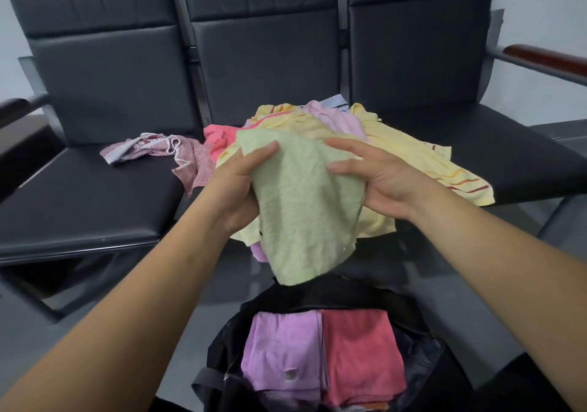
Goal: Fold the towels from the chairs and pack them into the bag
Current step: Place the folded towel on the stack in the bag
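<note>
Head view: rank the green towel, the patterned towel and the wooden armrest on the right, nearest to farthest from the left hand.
1. green towel: centre, held in the left hand grip.
2. patterned towel: on the left seat, just beside that hand.
3. armrest: far right, behind the pile.

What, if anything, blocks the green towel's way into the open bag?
Nothing visible. The green towel, held by the left hand and right hand, hangs above the open black bag, which holds a purple towel and a red towel.
</note>
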Available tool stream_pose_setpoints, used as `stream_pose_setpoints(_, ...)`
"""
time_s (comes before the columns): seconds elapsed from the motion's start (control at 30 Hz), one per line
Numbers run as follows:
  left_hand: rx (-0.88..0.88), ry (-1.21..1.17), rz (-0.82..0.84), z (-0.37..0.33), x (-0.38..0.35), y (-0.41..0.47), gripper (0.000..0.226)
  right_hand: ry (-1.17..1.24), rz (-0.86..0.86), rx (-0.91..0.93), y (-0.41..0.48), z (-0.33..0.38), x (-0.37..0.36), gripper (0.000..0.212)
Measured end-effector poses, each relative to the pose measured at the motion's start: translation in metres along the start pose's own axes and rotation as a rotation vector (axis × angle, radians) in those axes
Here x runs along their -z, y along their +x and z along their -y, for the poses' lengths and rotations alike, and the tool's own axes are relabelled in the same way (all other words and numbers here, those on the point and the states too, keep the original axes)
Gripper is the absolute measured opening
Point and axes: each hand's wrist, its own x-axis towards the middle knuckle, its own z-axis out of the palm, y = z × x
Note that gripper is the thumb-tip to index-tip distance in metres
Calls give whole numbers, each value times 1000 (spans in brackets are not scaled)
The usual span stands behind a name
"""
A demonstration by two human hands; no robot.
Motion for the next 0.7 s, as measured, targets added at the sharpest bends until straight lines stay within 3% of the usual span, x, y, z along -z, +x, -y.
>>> stream_pose_setpoints(0.13,-10,275,11,-5,16,4,43,-132,-145,116,-1,5,2,41)
stream_pose_setpoints(0.23,39,345,-53,-4,26,6,47,-218,-201,172,-2,5,3,35)
stream_pose_setpoints(0.37,16,326,-167,4,28,10,22,-239,-267,218,-1,0,0,34)
stream_pose_setpoints(0.47,12,286,-13,6,26,9,39,-148,-294,218,1,0,0,36)
stream_pose_setpoints(0.53,-1,395,14,6,27,9,41,-128,-273,196,0,1,3,41)
stream_pose_setpoints(0.7,-90,560,-161,1,33,11,13,-413,-312,202,-3,3,8,47)
